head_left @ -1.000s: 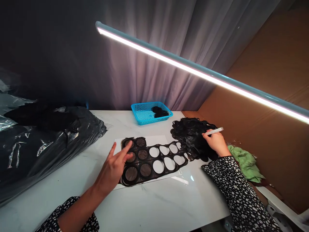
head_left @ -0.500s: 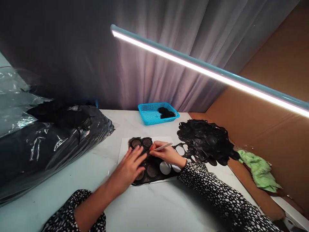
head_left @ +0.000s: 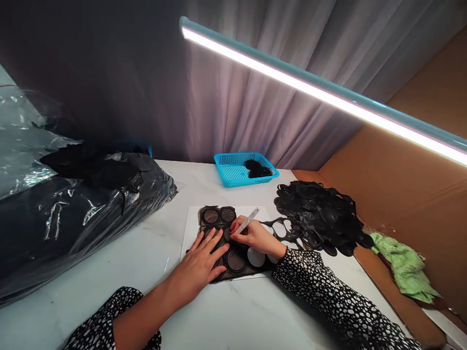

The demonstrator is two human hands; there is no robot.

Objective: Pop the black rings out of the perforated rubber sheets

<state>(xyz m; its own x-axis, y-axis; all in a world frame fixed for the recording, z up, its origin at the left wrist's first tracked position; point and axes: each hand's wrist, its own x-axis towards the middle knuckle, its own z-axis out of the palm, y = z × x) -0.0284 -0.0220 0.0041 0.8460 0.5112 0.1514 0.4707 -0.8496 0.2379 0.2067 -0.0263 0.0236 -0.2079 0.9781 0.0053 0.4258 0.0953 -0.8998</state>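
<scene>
The left hand [head_left: 197, 266] lies spread flat on a black sheet with circular cut-outs [head_left: 236, 261], set on white paper [head_left: 190, 233] on the table [head_left: 233, 311]; the right hand [head_left: 254, 236] pinches a white pen [head_left: 248, 219] over the sheet. Beyond: a heap of black cut pieces [head_left: 317, 216], a blue plastic basket [head_left: 223, 170]

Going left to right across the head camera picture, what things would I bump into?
Black plastic bag, black sheet with round holes, curly black pile, green cloth.
</scene>
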